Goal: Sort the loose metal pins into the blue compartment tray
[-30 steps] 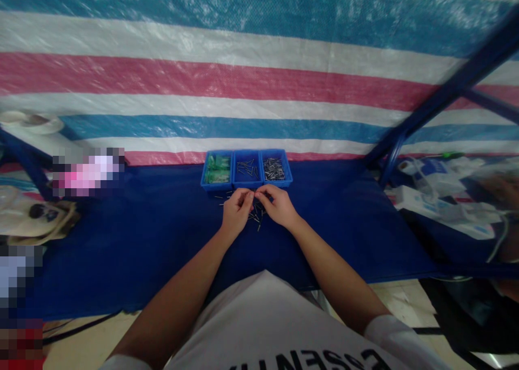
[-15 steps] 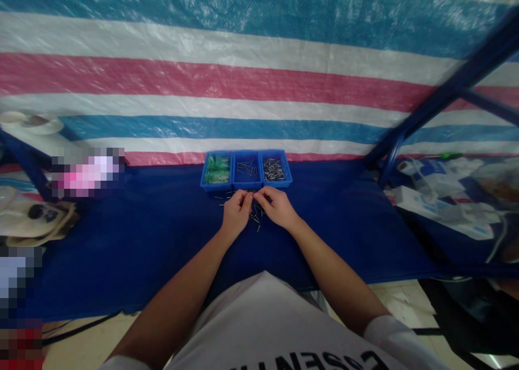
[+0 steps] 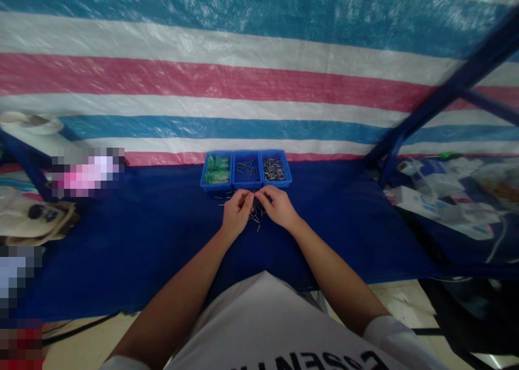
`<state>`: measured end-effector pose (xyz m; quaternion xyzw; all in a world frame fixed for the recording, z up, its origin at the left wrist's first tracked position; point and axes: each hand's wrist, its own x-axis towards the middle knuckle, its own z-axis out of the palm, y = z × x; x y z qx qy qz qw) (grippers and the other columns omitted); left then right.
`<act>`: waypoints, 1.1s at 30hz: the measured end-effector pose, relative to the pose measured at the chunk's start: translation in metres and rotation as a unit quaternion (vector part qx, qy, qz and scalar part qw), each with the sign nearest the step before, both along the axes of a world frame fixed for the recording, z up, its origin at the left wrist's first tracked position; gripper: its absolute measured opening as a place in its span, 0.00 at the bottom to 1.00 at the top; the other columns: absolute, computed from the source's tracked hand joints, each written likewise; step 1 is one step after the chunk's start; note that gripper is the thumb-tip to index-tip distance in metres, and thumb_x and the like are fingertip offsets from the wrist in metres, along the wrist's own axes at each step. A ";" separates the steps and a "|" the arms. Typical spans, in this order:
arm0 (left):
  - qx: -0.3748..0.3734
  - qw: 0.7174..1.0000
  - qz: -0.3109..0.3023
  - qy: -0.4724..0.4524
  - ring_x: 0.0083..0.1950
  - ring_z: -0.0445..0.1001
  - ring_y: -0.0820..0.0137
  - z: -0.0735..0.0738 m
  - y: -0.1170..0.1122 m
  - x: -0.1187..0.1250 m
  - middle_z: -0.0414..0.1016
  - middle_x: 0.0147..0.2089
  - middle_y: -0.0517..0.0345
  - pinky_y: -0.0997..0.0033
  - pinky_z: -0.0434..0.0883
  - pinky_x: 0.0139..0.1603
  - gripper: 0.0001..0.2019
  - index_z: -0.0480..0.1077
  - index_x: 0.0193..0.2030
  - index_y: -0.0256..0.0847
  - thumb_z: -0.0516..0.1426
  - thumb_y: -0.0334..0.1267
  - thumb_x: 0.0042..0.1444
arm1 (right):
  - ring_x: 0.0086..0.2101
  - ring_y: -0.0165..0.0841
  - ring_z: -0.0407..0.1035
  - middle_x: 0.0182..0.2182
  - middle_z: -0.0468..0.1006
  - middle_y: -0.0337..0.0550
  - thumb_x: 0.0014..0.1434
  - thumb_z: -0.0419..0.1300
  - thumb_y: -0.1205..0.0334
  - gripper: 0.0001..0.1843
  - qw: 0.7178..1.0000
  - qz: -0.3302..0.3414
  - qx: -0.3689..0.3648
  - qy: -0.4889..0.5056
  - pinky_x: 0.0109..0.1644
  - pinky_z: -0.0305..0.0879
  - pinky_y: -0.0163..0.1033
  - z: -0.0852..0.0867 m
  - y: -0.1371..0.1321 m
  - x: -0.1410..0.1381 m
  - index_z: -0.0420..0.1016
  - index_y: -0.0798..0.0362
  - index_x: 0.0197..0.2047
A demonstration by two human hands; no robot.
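My left hand [image 3: 237,210] and my right hand [image 3: 278,205] meet over the table, thumbs and forefingers pinched together at the tips. Whatever they pinch is too small to make out. Beneath and around the fingers lie several thin metal pins [image 3: 255,218] in a loose pile, partly hidden by the hands. Just beyond stand three joined blue bins. The left bin [image 3: 201,183] has green-and-clear packets [image 3: 218,170] in it, the middle bin [image 3: 247,184] a few thin metal pieces [image 3: 246,168], and the right bin [image 3: 288,179] many short metal pieces [image 3: 273,170].
A dark blue cover [image 3: 154,240] lies over the table. Behind it hangs a striped plastic sheet [image 3: 243,83]. A blue metal frame [image 3: 421,105] slants at the right, near a white box [image 3: 421,201] and plastic bags. A beige bag [image 3: 36,218] sits at the left.
The right hand has shifted very slightly; both hands stay pinched at the same spot. The bins and the pile look the same.
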<state>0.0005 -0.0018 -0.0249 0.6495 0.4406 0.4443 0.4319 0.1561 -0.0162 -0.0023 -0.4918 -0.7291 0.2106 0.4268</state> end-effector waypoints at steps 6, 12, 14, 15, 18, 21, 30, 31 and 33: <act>0.022 0.999 -0.018 0.018 0.23 0.67 0.75 -0.003 0.001 -0.001 0.68 0.22 0.64 0.74 0.63 0.27 0.15 0.68 0.35 0.41 0.51 0.50 0.62 | 0.29 0.31 0.66 0.25 0.71 0.41 0.68 0.50 0.55 0.18 1.000 -0.024 0.000 -0.013 0.36 0.61 0.37 -0.002 0.000 0.001 0.69 0.53 0.28; 0.034 0.998 0.007 0.060 0.22 0.65 0.75 0.001 0.001 -0.001 0.66 0.20 0.65 0.74 0.62 0.27 0.19 0.65 0.27 0.41 0.47 0.50 0.64 | 0.31 0.31 0.68 0.30 0.74 0.42 0.66 0.54 0.55 0.14 1.000 -0.003 -0.006 0.018 0.37 0.64 0.36 0.000 -0.001 0.000 0.72 0.52 0.33; 0.039 0.997 0.014 0.069 0.22 0.64 0.75 0.003 0.001 -0.001 0.65 0.19 0.64 0.74 0.61 0.27 0.21 0.63 0.24 0.41 0.47 0.49 0.65 | 0.32 0.31 0.69 0.32 0.75 0.42 0.65 0.55 0.56 0.11 1.000 0.007 -0.009 0.029 0.37 0.65 0.36 0.000 -0.001 -0.001 0.73 0.52 0.36; 0.040 0.996 0.017 0.072 0.22 0.64 0.75 0.004 0.001 -0.001 0.65 0.19 0.64 0.74 0.61 0.28 0.21 0.63 0.23 0.41 0.46 0.49 0.65 | 0.33 0.31 0.69 0.32 0.75 0.42 0.65 0.55 0.56 0.10 0.999 0.011 -0.010 0.032 0.37 0.65 0.36 0.000 -0.001 -0.001 0.73 0.52 0.36; 0.038 0.996 0.025 0.073 0.22 0.65 0.75 0.006 0.000 0.000 0.66 0.19 0.63 0.74 0.62 0.28 0.22 0.63 0.22 0.41 0.46 0.49 0.65 | 0.33 0.31 0.70 0.32 0.75 0.42 0.64 0.57 0.59 0.08 0.999 0.022 -0.004 0.038 0.37 0.66 0.36 0.000 -0.002 -0.001 0.74 0.52 0.37; 0.034 0.996 0.032 0.070 0.22 0.64 0.75 0.006 0.000 0.000 0.66 0.19 0.63 0.74 0.61 0.27 0.22 0.63 0.22 0.41 0.47 0.49 0.65 | 0.32 0.31 0.69 0.32 0.75 0.42 0.62 0.58 0.60 0.05 0.998 0.031 0.006 0.047 0.37 0.67 0.37 0.001 -0.002 -0.001 0.74 0.52 0.38; 0.013 0.999 0.017 0.042 0.22 0.65 0.75 0.003 0.000 0.000 0.66 0.20 0.65 0.75 0.61 0.26 0.18 0.68 0.30 0.40 0.49 0.51 0.63 | 0.34 0.32 0.69 0.31 0.75 0.42 0.65 0.56 0.59 0.09 0.999 0.008 0.022 0.022 0.40 0.65 0.38 -0.001 -0.001 0.000 0.74 0.52 0.35; 0.011 0.999 0.013 0.034 0.22 0.65 0.75 0.002 0.000 0.000 0.67 0.21 0.65 0.75 0.62 0.26 0.17 0.68 0.32 0.41 0.49 0.51 0.63 | 0.34 0.32 0.69 0.31 0.75 0.42 0.65 0.55 0.59 0.10 1.000 0.005 0.023 0.018 0.40 0.65 0.38 -0.001 0.000 0.000 0.73 0.52 0.34; 0.006 1.000 0.005 0.018 0.22 0.66 0.75 0.001 0.000 0.000 0.67 0.21 0.65 0.75 0.62 0.26 0.16 0.68 0.35 0.41 0.50 0.51 0.62 | 0.33 0.32 0.69 0.30 0.75 0.42 0.66 0.55 0.59 0.11 1.000 -0.005 0.022 0.013 0.40 0.65 0.38 -0.001 0.001 0.000 0.73 0.52 0.33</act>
